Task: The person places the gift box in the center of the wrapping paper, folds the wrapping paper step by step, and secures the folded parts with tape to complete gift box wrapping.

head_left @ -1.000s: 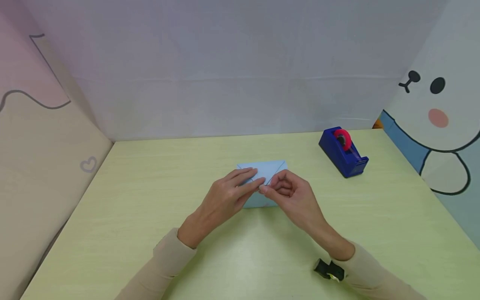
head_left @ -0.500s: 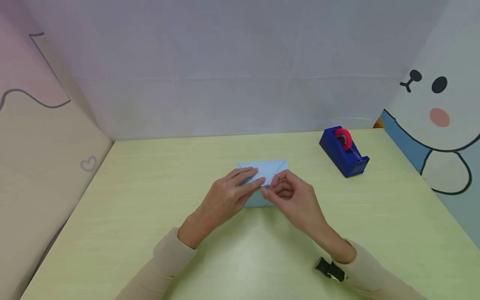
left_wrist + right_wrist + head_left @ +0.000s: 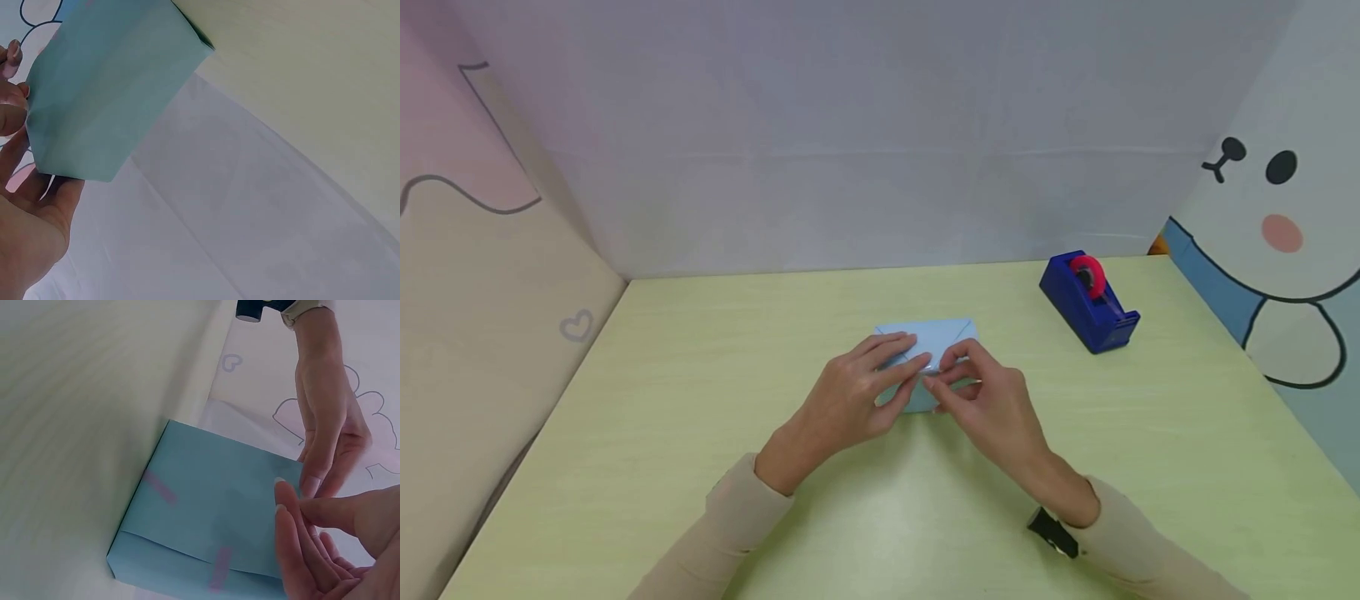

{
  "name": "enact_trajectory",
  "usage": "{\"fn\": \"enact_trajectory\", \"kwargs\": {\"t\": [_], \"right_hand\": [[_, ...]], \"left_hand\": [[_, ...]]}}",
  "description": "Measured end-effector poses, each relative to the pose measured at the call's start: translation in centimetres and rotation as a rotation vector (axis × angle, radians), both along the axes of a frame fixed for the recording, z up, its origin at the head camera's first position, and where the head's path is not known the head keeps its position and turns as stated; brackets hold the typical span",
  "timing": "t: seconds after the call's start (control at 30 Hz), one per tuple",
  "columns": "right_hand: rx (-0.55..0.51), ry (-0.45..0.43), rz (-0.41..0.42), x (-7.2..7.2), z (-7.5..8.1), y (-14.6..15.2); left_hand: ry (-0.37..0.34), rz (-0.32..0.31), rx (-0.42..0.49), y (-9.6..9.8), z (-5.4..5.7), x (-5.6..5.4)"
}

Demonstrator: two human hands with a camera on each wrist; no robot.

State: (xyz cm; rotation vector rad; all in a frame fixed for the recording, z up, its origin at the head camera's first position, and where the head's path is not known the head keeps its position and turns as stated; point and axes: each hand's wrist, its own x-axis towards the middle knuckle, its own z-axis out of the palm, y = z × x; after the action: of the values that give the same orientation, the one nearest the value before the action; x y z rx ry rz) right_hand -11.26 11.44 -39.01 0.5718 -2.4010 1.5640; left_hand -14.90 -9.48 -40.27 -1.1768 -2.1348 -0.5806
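A small box wrapped in light blue paper [image 3: 917,400] lies mid-table, its near end folded into a pointed flap [image 3: 936,336] on the side facing up in the head view. My left hand [image 3: 850,387] rests its extended fingers on that flap. Close to its fingertips, a shiny spot shows at the flap's edge. My right hand [image 3: 988,400] has its bent fingers at the right part of the flap, thumb and forefinger tips slightly apart. In the right wrist view, pink tape strips [image 3: 220,569] mark the box's wide side, and both hands meet at its edge.
A blue tape dispenser [image 3: 1086,304] with a red-cored roll stands at the back right of the pale table [image 3: 737,333]. A black wrist device [image 3: 1052,532] sits by the right sleeve. Printed cloth walls [image 3: 880,167] enclose the table's back and sides.
My right thumb and fingers have spread a little apart at the flap, and the wrist has shifted slightly left. The left thumb has moved out from the fingers. The box stays in place.
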Motion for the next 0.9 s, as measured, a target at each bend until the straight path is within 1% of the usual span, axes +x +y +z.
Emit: {"fn": "enact_trajectory", "kwargs": {"t": [0.2,0.33,0.47,0.63,0.77,0.9], "right_hand": [[0.107,0.093,-0.067,-0.03,-0.35,-0.12],[0.162,0.146,-0.107,-0.13,-0.55,-0.08],[0.199,0.190,-0.126,-0.33,-0.65,-0.07],[0.233,0.241,-0.147,-0.48,-0.80,-0.13],[0.262,0.266,-0.163,-0.50,-0.84,-0.23],[0.278,0.266,-0.172,-0.42,-0.82,-0.22]], "left_hand": [[0.007,-0.018,0.014,-0.04,0.05,-0.09],[-0.007,-0.020,0.006,-0.09,0.09,-0.10],[-0.019,-0.017,-0.002,-0.13,0.13,-0.06],[0.002,-0.025,0.003,-0.13,0.06,-0.15],[0.016,-0.029,0.004,-0.14,-0.06,-0.23],[0.009,-0.030,0.007,-0.15,-0.19,-0.26]]}}
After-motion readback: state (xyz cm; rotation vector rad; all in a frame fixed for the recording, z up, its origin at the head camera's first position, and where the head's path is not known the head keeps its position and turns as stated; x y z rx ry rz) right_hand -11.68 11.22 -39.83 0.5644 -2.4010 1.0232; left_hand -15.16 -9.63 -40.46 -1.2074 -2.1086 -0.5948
